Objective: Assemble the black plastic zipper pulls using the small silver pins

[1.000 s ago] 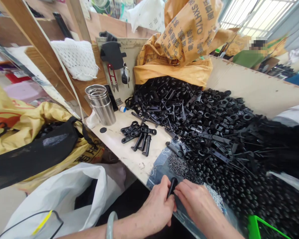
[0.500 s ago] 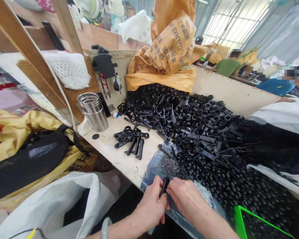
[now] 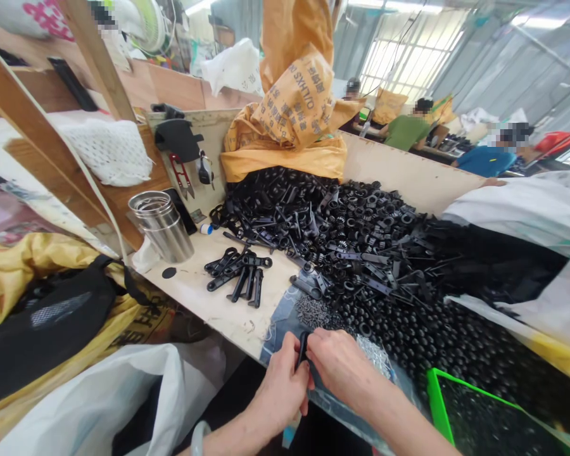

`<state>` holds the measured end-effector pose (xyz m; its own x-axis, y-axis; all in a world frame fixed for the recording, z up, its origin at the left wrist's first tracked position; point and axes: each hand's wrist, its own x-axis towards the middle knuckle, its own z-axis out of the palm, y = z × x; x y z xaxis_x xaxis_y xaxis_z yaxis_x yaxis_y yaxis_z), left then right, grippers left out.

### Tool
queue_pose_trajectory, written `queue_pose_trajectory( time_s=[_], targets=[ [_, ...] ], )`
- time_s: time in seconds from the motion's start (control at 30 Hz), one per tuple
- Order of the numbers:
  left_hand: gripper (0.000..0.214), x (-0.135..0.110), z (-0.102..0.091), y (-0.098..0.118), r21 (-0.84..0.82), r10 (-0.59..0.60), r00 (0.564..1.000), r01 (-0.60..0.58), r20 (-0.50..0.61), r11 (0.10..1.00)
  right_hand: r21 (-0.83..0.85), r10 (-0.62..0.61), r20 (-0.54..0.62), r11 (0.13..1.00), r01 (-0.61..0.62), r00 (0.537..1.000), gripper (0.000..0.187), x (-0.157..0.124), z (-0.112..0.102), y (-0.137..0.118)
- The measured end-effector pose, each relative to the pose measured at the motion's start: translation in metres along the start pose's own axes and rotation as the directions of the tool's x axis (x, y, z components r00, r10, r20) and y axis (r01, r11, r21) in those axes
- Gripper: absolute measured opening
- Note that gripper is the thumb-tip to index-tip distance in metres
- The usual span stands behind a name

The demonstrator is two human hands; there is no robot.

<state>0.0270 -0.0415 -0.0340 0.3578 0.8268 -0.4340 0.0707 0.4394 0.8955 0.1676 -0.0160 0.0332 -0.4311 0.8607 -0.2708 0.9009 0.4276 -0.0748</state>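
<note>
My left hand (image 3: 287, 375) is closed around a black plastic handle-like part (image 3: 303, 348) at the front edge of the bench. Fingers of my right hand (image 3: 335, 358) are pinched together against the right side of that same part; whether a smaller piece sits between them is hidden. Just beyond my hands lies a heap of tiny grey metal pieces (image 3: 313, 310). To the right of my right hand is a pile of thin silvery pins (image 3: 375, 356). Several similar black parts (image 3: 240, 272) lie grouped on the bench to the left.
A large pile of black plastic parts (image 3: 351, 221) spills from an orange sack (image 3: 285, 152). Round black pieces (image 3: 408, 335) spread at right beside a green-rimmed bin (image 3: 439, 405). A steel cup (image 3: 164, 228) stands at left. A white sack (image 3: 137, 392) hangs below. Co-workers sit beyond the partition.
The camera view has shifted, so the bench contents sit farther left. Both hands stay together on the black part, with little visible change in their grip.
</note>
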Motion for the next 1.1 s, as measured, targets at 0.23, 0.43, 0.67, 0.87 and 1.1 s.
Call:
queue_pose_trajectory(
  time_s=[0.23,0.43,0.67,0.87,1.1],
  targets=[
    [0.035,0.002,0.001,-0.001,-0.099,-0.010,1.000,0.011,0.011,0.995,-0.038,-0.115,-0.116,0.993,0.111,0.987,0.013,-0.011,0.020,-0.008],
    [0.051,0.017,-0.005,-0.013,-0.114,-0.010,0.996,0.021,0.092,0.993,-0.152,-0.241,-0.169,0.964,0.217,0.956,0.013,-0.015,0.038,-0.005],
    [0.044,0.029,-0.015,-0.027,-0.119,0.055,0.990,-0.039,0.132,0.992,-0.186,-0.264,-0.091,0.952,0.245,0.960,0.015,-0.006,0.037,-0.002],
    [0.035,0.020,-0.011,-0.020,-0.017,0.041,0.989,-0.039,0.139,0.999,-0.070,-0.165,-0.061,0.985,0.160,0.984,0.016,-0.005,0.016,0.003],
    [0.026,0.012,-0.007,-0.011,-0.022,0.023,0.996,-0.021,0.089,1.000,-0.013,-0.095,-0.054,0.995,0.095,0.994,0.004,-0.007,0.000,0.005]
  ],
)
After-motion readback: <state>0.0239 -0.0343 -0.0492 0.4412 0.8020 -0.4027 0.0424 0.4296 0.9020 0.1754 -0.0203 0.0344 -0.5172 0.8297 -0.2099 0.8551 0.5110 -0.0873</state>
